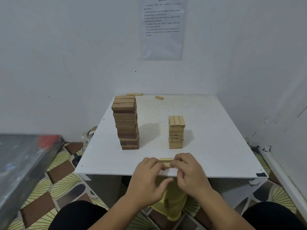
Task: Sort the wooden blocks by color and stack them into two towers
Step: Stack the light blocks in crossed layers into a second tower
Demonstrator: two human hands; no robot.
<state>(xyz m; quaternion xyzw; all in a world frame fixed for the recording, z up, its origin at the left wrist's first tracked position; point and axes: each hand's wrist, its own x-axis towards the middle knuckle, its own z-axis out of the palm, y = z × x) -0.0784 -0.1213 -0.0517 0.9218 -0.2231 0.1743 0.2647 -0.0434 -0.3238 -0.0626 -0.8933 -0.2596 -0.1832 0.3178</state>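
Note:
A tall tower of dark brown blocks (pixel 127 123) stands on the left half of the white table (pixel 216 146). To its right rises a shorter tower of light blocks (pixel 176 132). Near the table's front edge, my left hand (pixel 147 176) and my right hand (pixel 189 171) together hold a small bundle of light blocks (pixel 166 161) by its two ends, fingers curled around them. How many blocks are in the bundle is hidden by my fingers.
Loose light blocks lie at the table's far edge: a pair (pixel 134 94) behind the dark tower and one (pixel 159 97) further right. A yellow cloth bag (pixel 172 205) sits below the table between my knees. White walls close in behind and to the right.

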